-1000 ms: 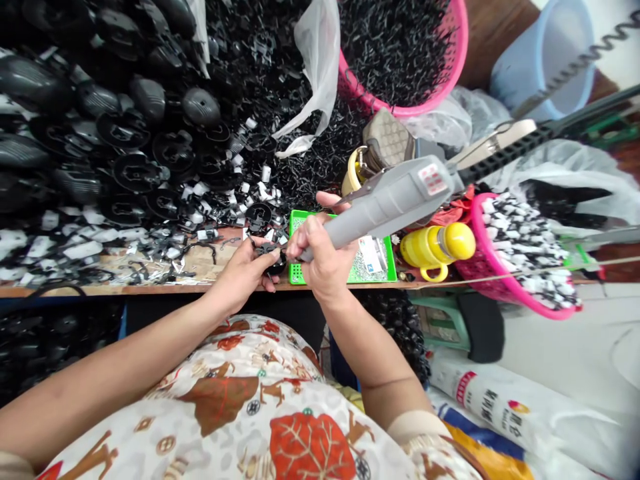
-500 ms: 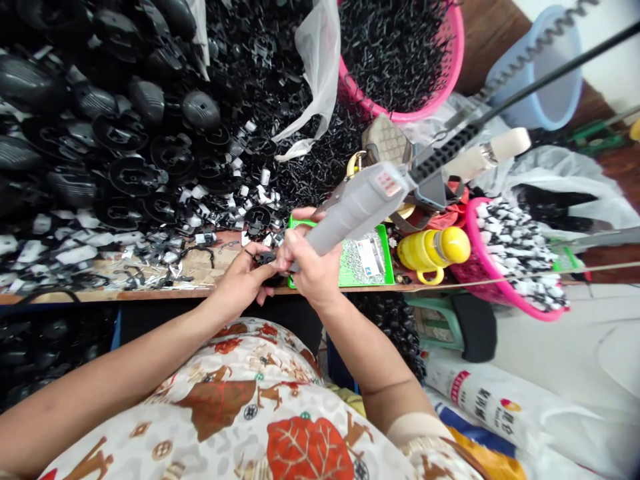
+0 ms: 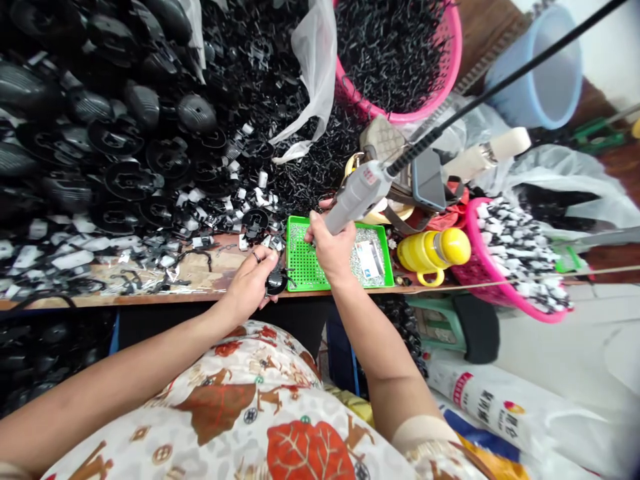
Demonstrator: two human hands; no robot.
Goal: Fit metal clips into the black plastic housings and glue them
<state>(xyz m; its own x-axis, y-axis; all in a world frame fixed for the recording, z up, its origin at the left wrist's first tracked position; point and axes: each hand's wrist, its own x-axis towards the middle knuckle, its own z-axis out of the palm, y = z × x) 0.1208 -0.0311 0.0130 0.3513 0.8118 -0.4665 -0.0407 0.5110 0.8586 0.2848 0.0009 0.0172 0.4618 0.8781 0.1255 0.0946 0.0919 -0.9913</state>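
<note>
In the head view my left hand [image 3: 253, 279] grips a small black plastic part [image 3: 276, 281] at the table's front edge; the fingers cover much of it. My right hand [image 3: 332, 248] is wrapped round a grey electric screwdriver [image 3: 354, 197], which tilts up to the right on its black cord. Its tip is hidden by the hand. Beneath that hand lies a green perforated tray [image 3: 301, 272]. Small silvery pieces [image 3: 369, 241], perhaps screws, fill the tray's right side, with a white label card [image 3: 369, 259] on them.
Black housings [image 3: 197, 112] and small white-and-black parts [image 3: 75, 257] are heaped at the left and back. A pink basket [image 3: 456, 53] of black pieces stands behind. To the right are a yellow bottle [image 3: 433, 250], a phone [image 3: 429, 181] and another pink basket [image 3: 493, 293].
My right hand has moved right and up with the screwdriver, away from my left hand. The black part in my left hand now shows more, and the tray's left side is uncovered.
</note>
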